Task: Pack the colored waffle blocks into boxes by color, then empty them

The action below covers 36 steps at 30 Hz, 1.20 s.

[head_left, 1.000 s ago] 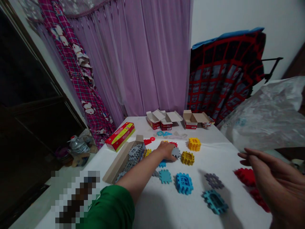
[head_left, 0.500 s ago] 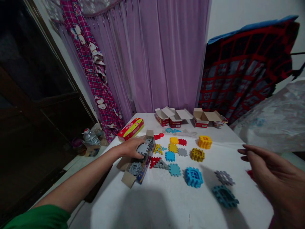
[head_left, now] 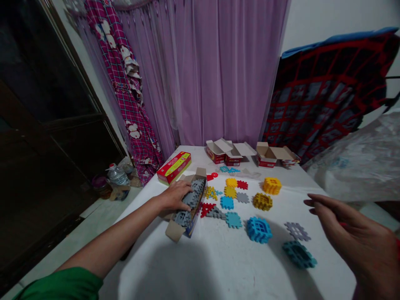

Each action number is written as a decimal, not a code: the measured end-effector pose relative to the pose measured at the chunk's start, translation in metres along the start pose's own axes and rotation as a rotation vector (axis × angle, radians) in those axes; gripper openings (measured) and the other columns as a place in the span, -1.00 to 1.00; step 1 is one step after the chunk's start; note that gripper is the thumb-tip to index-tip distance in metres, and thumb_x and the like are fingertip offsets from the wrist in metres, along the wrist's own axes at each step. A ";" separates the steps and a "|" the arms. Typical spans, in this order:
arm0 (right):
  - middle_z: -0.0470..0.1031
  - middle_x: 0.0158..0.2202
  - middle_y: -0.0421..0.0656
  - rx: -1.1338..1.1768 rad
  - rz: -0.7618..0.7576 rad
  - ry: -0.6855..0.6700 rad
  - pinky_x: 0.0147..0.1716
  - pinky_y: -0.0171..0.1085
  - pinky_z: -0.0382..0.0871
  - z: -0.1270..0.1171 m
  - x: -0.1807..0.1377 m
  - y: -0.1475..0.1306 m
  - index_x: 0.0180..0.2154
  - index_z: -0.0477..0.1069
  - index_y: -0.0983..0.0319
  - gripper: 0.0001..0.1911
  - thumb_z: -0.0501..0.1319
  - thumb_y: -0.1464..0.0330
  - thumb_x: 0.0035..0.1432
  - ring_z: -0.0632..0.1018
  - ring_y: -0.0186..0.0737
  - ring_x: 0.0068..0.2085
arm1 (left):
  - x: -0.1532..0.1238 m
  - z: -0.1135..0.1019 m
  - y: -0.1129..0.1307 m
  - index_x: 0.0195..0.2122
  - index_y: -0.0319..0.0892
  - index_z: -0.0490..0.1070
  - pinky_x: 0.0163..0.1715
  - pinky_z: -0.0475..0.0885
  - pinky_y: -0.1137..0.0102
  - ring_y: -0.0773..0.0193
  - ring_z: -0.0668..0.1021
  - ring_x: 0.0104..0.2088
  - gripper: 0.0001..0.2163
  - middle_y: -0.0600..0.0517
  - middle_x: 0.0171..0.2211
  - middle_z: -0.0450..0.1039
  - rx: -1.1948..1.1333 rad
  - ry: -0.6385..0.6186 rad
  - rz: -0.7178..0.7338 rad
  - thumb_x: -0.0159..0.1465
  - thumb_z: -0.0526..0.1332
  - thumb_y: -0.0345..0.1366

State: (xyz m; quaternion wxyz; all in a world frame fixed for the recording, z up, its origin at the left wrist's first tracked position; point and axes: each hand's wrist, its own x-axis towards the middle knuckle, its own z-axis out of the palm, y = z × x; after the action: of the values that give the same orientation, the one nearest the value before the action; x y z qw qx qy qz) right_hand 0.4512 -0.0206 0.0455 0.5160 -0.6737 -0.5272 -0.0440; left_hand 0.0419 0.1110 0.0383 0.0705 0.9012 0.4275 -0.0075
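My left hand (head_left: 174,196) reaches across the white table (head_left: 218,266) and lies with its fingers flat on grey toothed pieces packed in an open cardboard box (head_left: 175,230). My right hand (head_left: 353,239) hovers open over the table's right side, fingers stretched out, holding nothing. Nearest to it are a teal block cube (head_left: 299,254) and a flat grey piece (head_left: 296,231). A blue cube (head_left: 258,230) sits mid-table. Two yellow cubes (head_left: 271,186) (head_left: 262,201) stand farther back. Flat coloured pieces (head_left: 231,193) lie beside the box.
A closed red and yellow box (head_left: 174,167) lies at the table's back left. Small open boxes (head_left: 225,152) (head_left: 271,155) stand along the far edge. A plastic bag (head_left: 359,162) bulks at the right. A water bottle (head_left: 117,175) stands on the floor at left.
My left hand moved from the loose pieces mid-table to the box, carrying a grey piece, and now rests on the pieces inside. My right hand stayed hovering at the right.
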 end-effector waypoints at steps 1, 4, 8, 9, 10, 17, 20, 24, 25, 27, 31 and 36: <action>0.63 -0.40 -0.17 -0.004 0.007 -0.004 -0.34 -0.19 0.55 0.000 0.000 0.000 -0.23 0.58 0.16 -0.57 0.16 0.05 -0.02 0.65 -0.06 -0.38 | -0.001 0.000 -0.001 0.11 -0.08 0.33 0.17 0.16 0.14 -0.04 0.29 0.21 -0.36 -0.12 0.22 0.23 -0.004 -0.006 0.000 0.03 0.36 0.04; 0.63 -0.40 -0.17 -0.018 -0.008 -0.020 -0.40 -0.19 0.53 0.001 0.000 0.002 -0.22 0.58 0.16 -0.56 0.16 0.05 -0.03 0.65 -0.07 -0.40 | -0.002 -0.002 0.000 0.09 -0.09 0.36 0.17 0.15 0.14 -0.02 0.31 0.20 -0.38 -0.12 0.21 0.26 -0.001 -0.009 -0.009 0.03 0.37 0.03; 0.63 -0.41 -0.17 -0.030 -0.034 -0.032 -0.46 -0.23 0.50 0.002 0.000 0.003 -0.23 0.58 0.18 -0.56 0.16 0.06 -0.03 0.63 -0.10 -0.44 | -0.001 -0.004 0.001 0.05 -0.11 0.39 0.16 0.16 0.15 -0.03 0.33 0.17 -0.42 -0.11 0.19 0.29 0.030 -0.015 -0.019 0.03 0.37 0.01; 0.64 -0.41 -0.16 -0.032 -0.031 -0.034 -0.47 -0.24 0.49 0.002 0.000 0.004 -0.22 0.58 0.18 -0.56 0.16 0.06 -0.03 0.63 -0.10 -0.44 | 0.000 -0.003 0.001 0.03 -0.12 0.41 0.16 0.16 0.15 -0.03 0.34 0.17 -0.44 -0.11 0.18 0.30 0.038 -0.013 -0.014 0.03 0.36 0.00; 0.64 -0.40 -0.16 -0.033 -0.026 -0.034 -0.47 -0.24 0.49 0.001 0.000 0.004 -0.22 0.58 0.18 -0.56 0.16 0.06 -0.03 0.63 -0.10 -0.44 | 0.001 -0.002 0.001 0.01 -0.12 0.42 0.15 0.17 0.16 -0.03 0.34 0.16 -0.46 -0.11 0.17 0.31 0.045 -0.011 -0.008 0.03 0.36 0.00; 0.64 -0.39 -0.15 -0.037 0.005 -0.025 -0.39 -0.18 0.50 0.000 -0.001 0.006 -0.21 0.57 0.15 -0.54 0.16 0.04 -0.05 0.64 -0.06 -0.40 | 0.001 -0.018 0.007 0.02 -0.15 0.35 0.02 0.24 0.24 0.05 0.44 0.04 -0.48 -0.06 0.05 0.43 0.001 0.033 -0.042 0.06 0.33 -0.06; 0.63 -0.37 -0.15 -0.037 0.015 -0.018 -0.35 -0.16 0.51 -0.001 -0.001 0.007 -0.19 0.57 0.14 -0.54 0.16 0.04 -0.04 0.64 -0.04 -0.38 | -0.013 -0.033 0.013 0.05 -0.10 0.33 -0.02 0.24 0.25 0.06 0.48 -0.01 -0.46 -0.02 -0.01 0.48 -0.001 0.009 -0.040 0.10 0.30 0.03; 0.64 -0.37 -0.16 -0.071 -0.002 -0.017 -0.39 -0.17 0.49 -0.001 -0.002 0.005 -0.18 0.57 0.13 -0.53 0.14 0.04 -0.03 0.63 -0.06 -0.41 | -0.037 -0.034 0.020 0.03 -0.07 0.35 0.02 0.20 0.24 0.03 0.46 0.03 -0.43 -0.03 0.01 0.47 0.026 -0.042 0.011 0.07 0.31 0.11; 0.64 -0.37 -0.16 -0.078 -0.005 -0.019 -0.40 -0.18 0.49 -0.001 -0.002 0.004 -0.19 0.57 0.12 -0.54 0.13 0.04 -0.03 0.62 -0.08 -0.43 | -0.042 -0.030 0.021 0.03 -0.07 0.35 0.02 0.20 0.24 0.03 0.46 0.03 -0.43 -0.03 0.01 0.48 0.027 -0.053 0.014 0.07 0.31 0.12; 0.63 -0.39 -0.17 -0.080 -0.009 -0.019 -0.43 -0.20 0.49 -0.002 -0.001 0.001 -0.20 0.57 0.12 -0.55 0.13 0.04 -0.03 0.61 -0.11 -0.46 | -0.048 -0.020 0.022 0.02 -0.06 0.36 0.02 0.20 0.24 0.03 0.47 0.02 -0.43 -0.02 -0.01 0.48 0.022 -0.056 0.011 0.06 0.31 0.14; 0.63 -0.43 -0.19 -0.056 -0.036 -0.027 -0.47 -0.24 0.50 -0.002 0.000 -0.004 -0.24 0.58 0.13 -0.56 0.14 0.04 -0.07 0.60 -0.14 -0.50 | -0.051 -0.004 0.022 0.09 -0.04 0.31 0.05 0.21 0.22 -0.01 0.42 0.07 -0.31 -0.07 0.07 0.42 -0.011 0.001 0.017 0.00 0.32 0.21; 0.63 -0.42 -0.19 -0.077 -0.048 -0.012 -0.52 -0.24 0.49 -0.004 0.000 -0.005 -0.25 0.58 0.13 -0.56 0.14 0.05 -0.07 0.60 -0.14 -0.52 | -0.051 -0.004 0.019 0.12 -0.05 0.29 0.09 0.22 0.18 0.01 0.40 0.11 -0.40 -0.08 0.09 0.40 -0.013 0.028 -0.023 0.14 0.23 0.16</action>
State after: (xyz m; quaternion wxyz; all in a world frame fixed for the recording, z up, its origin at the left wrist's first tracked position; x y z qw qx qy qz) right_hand 0.4495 -0.0235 0.0507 0.4852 -0.6804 -0.5443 -0.0728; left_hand 0.0237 0.0605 0.0481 0.0702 0.8958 0.4388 0.0070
